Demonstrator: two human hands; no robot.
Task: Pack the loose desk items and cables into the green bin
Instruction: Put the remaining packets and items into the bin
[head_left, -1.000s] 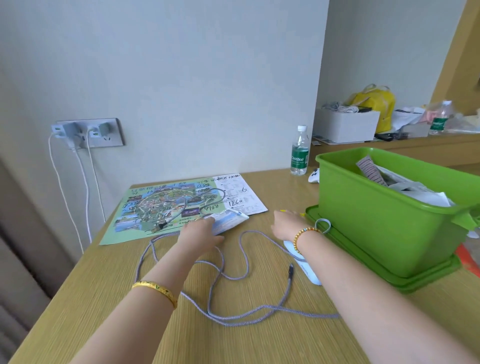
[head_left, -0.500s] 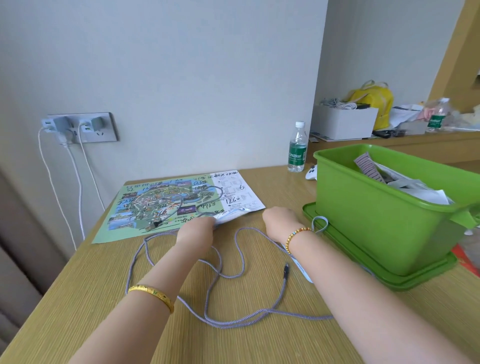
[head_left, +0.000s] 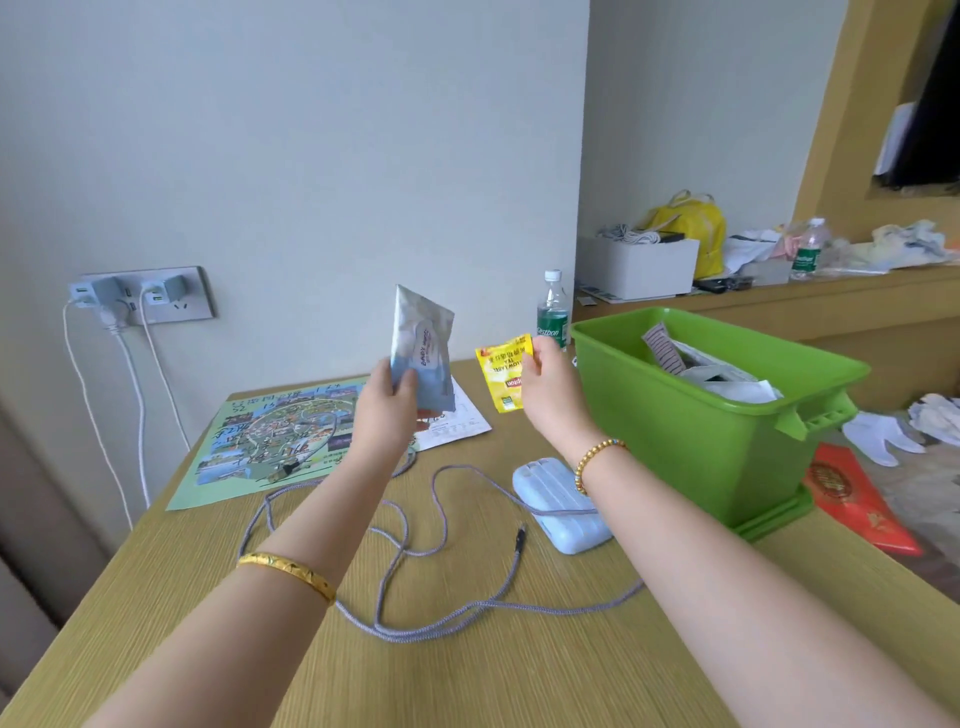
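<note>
My left hand (head_left: 387, 410) holds a silvery-blue wipes packet (head_left: 423, 353) upright above the desk. My right hand (head_left: 550, 389) pinches a yellow tea sachet (head_left: 501, 376) by its right edge, just left of the green bin (head_left: 691, 431). The bin stands on its lid at the right and holds papers and packets. A grey braided cable (head_left: 395, 551) lies looped on the desk below my hands. A pale blue power bank (head_left: 558, 504) lies beside the bin, under my right wrist. A colourful map sheet (head_left: 270, 441) lies flat at the back left.
A water bottle (head_left: 551, 312) stands behind the bin by the wall. Two chargers with white cords hang from a wall socket (head_left: 140, 296) at the left. A red envelope (head_left: 857, 499) and white cloth lie right of the bin. A cluttered shelf runs along the back right.
Both hands rose from the desk: the left lifted the wipes packet off the map, the right lifted the yellow tea sachet. The power bank is now uncovered.
</note>
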